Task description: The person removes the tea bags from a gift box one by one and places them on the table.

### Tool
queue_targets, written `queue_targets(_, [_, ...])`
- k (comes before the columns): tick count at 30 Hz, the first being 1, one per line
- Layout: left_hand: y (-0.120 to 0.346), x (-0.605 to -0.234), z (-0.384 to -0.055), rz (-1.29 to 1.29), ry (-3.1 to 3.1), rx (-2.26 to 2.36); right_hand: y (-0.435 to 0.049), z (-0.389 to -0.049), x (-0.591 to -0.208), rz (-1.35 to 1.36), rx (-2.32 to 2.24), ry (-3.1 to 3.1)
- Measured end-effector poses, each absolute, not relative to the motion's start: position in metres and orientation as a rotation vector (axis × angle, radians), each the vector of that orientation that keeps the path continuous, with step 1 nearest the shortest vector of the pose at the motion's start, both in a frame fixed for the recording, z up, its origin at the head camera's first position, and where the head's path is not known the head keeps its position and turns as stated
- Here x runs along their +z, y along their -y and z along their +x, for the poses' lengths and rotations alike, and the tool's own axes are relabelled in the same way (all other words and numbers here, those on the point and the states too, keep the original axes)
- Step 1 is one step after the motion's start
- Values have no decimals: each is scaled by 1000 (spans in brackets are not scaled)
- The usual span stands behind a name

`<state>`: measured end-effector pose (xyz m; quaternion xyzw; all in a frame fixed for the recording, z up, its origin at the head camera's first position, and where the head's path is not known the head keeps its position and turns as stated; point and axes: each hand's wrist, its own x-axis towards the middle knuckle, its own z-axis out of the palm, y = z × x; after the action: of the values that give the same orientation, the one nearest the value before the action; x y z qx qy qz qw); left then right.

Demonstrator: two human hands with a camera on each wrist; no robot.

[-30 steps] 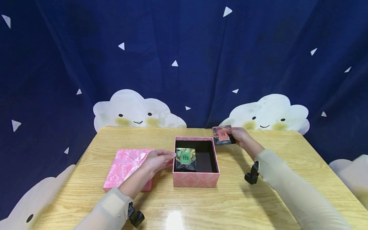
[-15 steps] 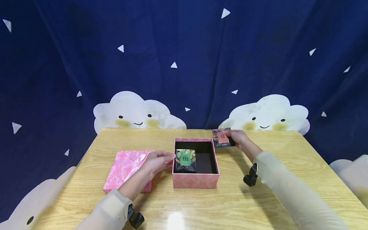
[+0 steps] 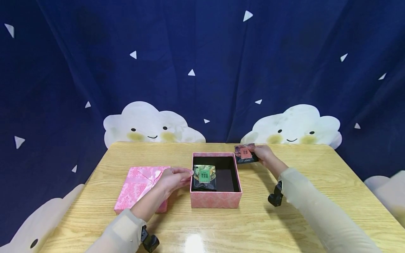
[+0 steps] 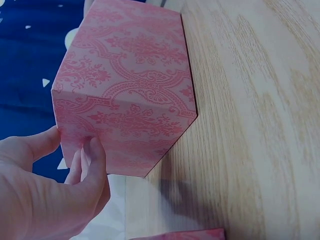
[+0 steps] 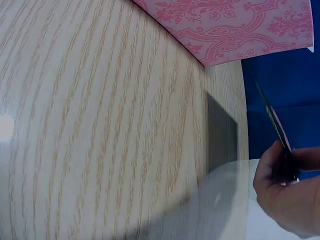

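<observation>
An open pink patterned gift box (image 3: pixel 215 200) stands mid-table. Inside, at its left, sits a black sachet with a green label (image 3: pixel 204 176). My left hand (image 3: pixel 175 178) holds the box's left wall near the rim; one finger meets the top edge. The thumb (image 4: pixel 93 150) lies against the wall's outer face in the left wrist view. Beyond the box's back right corner, my right hand (image 3: pixel 265 154) pinches a dark sachet with a red label (image 3: pixel 245 154) above the table. In the right wrist view that sachet (image 5: pixel 274 117) appears edge-on, and some fingers are hidden.
A pink box lid (image 3: pixel 134 182) with a ribbon bow lies left of the box, partly under my left forearm. The wooden table (image 3: pixel 253 225) runs back to a dark blue curtain (image 3: pixel 218 70) printed with clouds and white triangles.
My right hand has lowered slightly with the red-labelled sachet, beside the box's back right corner. My left hand stays at the box's left wall, and the green-labelled sachet has not moved.
</observation>
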<state>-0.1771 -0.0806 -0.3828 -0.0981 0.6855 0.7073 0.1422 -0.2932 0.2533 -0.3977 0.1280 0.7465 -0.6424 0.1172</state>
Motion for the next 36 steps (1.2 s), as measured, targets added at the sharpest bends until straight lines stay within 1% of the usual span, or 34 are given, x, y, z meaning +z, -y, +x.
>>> queue_targets(5, [81,-384,-177,-281,-1989,2034,-250,-285,-388,448,-1839,-2230])
queue_targets(12, [81,-384,-176,-277,-1991,2043,-250,-288,-397,479,-1744,-2327])
queue_targets(18, [80,-385,-178,-289,-1989,2040,-272,-315,-434,446,-1724,-2344])
queue_targets(21, [80,-386,-178,-288,-1983,2050,-275,-320,-446,466,-1710,-2376])
queue_targets(27, [80,-386,-177,-291,-1980,2060,-260,-304,-435,470,-1728,-2404])
queue_targets(28, [80,-385,-177,-292,-1982,2060,-252,-295,-424,510,-1669,-2446])
queue_targets(31, [80,-384,-176,-292,-1997,2056,-247,-287,-416,512,-1538,-2583])
queue_targets(36, [79,-383,-175,-273,-2033,2035,-248,-287,-417,574,-1370,-2698])
